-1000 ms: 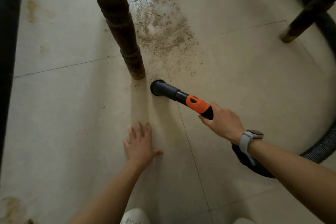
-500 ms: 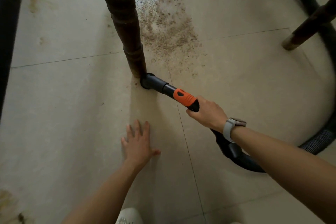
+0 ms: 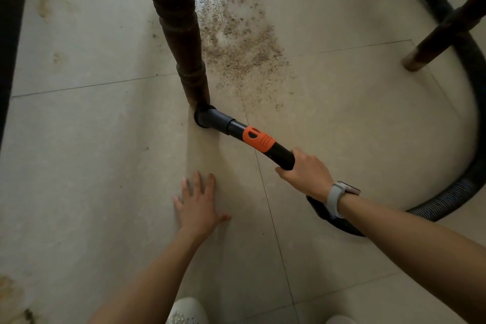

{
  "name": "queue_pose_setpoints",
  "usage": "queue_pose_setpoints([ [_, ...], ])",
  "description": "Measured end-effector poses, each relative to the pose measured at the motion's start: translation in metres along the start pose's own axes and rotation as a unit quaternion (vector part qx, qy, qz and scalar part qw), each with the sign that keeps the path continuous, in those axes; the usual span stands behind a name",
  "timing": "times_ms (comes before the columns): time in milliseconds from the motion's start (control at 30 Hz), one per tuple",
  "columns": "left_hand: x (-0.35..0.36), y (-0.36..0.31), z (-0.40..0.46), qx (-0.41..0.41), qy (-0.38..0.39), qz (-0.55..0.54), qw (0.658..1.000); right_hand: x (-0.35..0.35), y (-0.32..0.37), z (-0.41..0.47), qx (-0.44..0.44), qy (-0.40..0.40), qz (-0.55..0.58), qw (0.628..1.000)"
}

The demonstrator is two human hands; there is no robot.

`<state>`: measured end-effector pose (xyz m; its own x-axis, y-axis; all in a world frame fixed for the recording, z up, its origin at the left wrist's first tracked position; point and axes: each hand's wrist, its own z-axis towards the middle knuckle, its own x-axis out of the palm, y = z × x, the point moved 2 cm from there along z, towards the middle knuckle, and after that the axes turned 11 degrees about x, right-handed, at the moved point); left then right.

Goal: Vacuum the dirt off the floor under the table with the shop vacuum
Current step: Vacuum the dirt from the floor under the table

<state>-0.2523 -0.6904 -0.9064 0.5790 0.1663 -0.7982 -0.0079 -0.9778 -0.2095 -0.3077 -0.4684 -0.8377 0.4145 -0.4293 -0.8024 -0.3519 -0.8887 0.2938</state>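
Note:
My right hand [image 3: 306,173] grips the black vacuum nozzle [image 3: 234,129] behind its orange collar. The nozzle's round mouth rests on the pale tile floor, touching the foot of a dark turned table leg [image 3: 181,34]. A wide patch of brown dirt [image 3: 242,45] spreads over the tiles behind and to the right of that leg. The black ribbed hose [image 3: 462,184] loops from under my right wrist around the right side. My left hand [image 3: 197,205] lies flat on the floor with fingers spread, nearer to me than the nozzle.
A second dark table leg [image 3: 441,34] slants down at the upper right, with the hose curving behind it. A dark vertical edge [image 3: 10,34] runs along the left. Brown stains mark the tiles at left. White shoes [image 3: 186,312] show at the bottom.
The nozzle has moved forward and left from open floor to the foot of the near table leg and stays there. My left hand has stayed planted.

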Motion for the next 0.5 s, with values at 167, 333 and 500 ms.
queue_pose_setpoints([
  [167,-0.002,0.001,-0.004,0.005,0.003,-0.008,1.000,-0.001,0.011,0.004,-0.017,0.009,-0.009,1.000],
  [333,-0.003,0.008,-0.003,0.021,-0.002,-0.015,1.000,0.002,0.029,0.009,-0.034,0.038,-0.007,0.999],
  [500,-0.003,0.020,-0.005,0.051,-0.002,0.014,0.999,0.008,0.026,-0.003,-0.052,0.103,-0.016,0.993],
])
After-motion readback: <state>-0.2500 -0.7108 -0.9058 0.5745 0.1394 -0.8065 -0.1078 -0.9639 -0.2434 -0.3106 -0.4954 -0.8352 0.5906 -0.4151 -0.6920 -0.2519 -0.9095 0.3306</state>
